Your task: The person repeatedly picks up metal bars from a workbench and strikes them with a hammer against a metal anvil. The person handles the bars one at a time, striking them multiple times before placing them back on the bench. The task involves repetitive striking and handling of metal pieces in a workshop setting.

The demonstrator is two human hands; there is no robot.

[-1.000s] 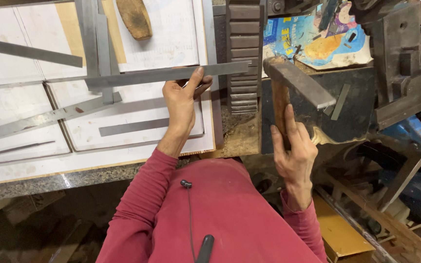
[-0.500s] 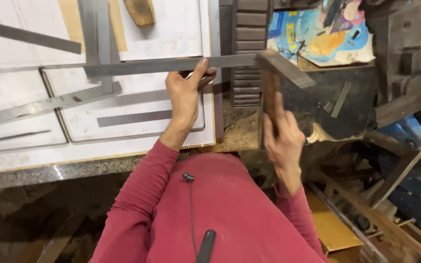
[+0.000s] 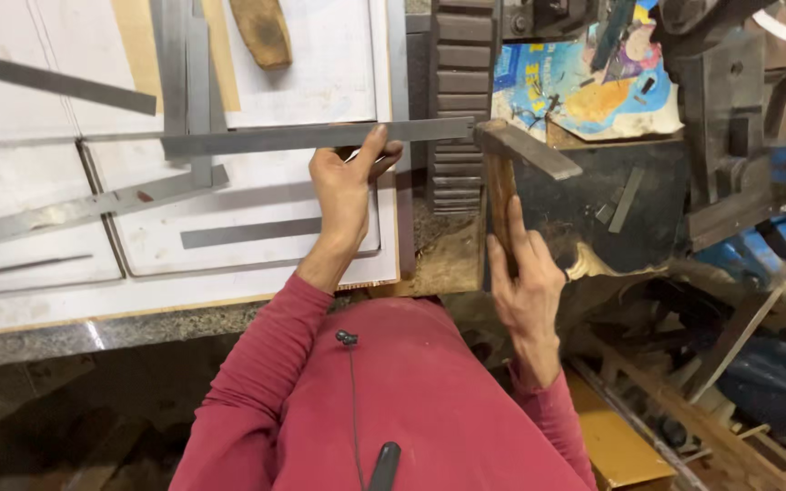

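A long metal strip is gripped by the left hand; a hammer's wooden handle is clasped, seemingly, by the right hand.

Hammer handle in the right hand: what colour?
Reddish-brown wood, seen in the head view: hammer handle, right hand.

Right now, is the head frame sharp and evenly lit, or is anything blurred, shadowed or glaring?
Head view: the left hand on the long metal strip is fairly sharp; the right hand on the hammer is slightly soft. White boards are bright without harsh glare; the lower left corner lies in deep shadow.
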